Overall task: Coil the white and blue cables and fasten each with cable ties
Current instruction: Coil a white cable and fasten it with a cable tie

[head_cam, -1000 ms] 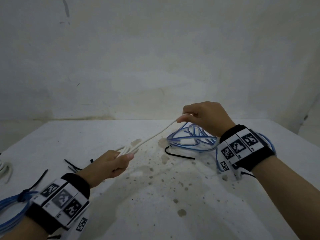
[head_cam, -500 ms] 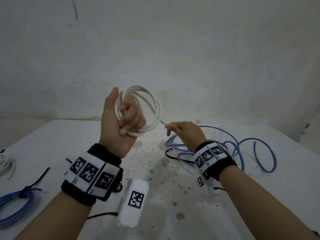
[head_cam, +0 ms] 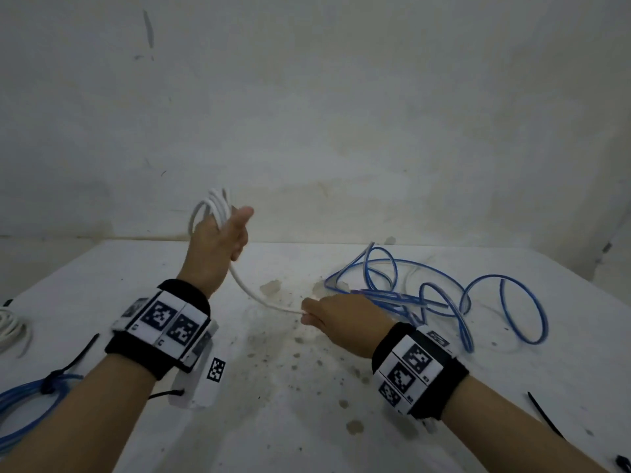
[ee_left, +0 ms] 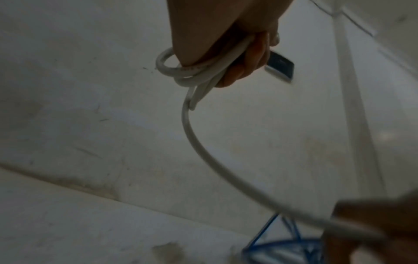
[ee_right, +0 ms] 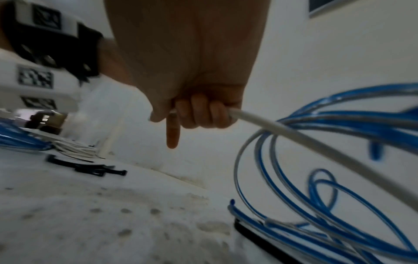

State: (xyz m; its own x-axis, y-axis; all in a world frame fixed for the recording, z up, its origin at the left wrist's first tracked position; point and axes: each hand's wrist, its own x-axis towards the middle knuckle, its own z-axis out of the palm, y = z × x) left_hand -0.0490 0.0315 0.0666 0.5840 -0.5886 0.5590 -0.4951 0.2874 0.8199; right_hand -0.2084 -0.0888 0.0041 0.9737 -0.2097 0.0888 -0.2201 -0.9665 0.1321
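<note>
Head view, centre left: the left hand [head_cam: 218, 240] is raised above the worktop [head_cam: 307, 404], its fingers [ee_left: 253, 59] curled round several loops of the white cable [head_cam: 246, 288], which wrap the hand and stand above it. From this coil 1 free strand sags down and right to the right hand [head_cam: 338, 319], low at frame centre, whose fingers [ee_right: 203, 114] are closed on the strand while the index points downward, clear of it. The sagging curve suggests a light, pliant cable with enough springiness to reopen its loops; it is best taken where both hands already grip, at the gathered loops and close to the free end. The loose blue cable [head_cam: 444, 295] sprawls in open loops at right on the worktop, uncoiled. At lower left a blue bundle [head_cam: 30, 401] appears already tied, though its edge is cropped. Black cable ties [ee_right: 90, 169] lie on the worktop at left in the right wrist view.
</note>
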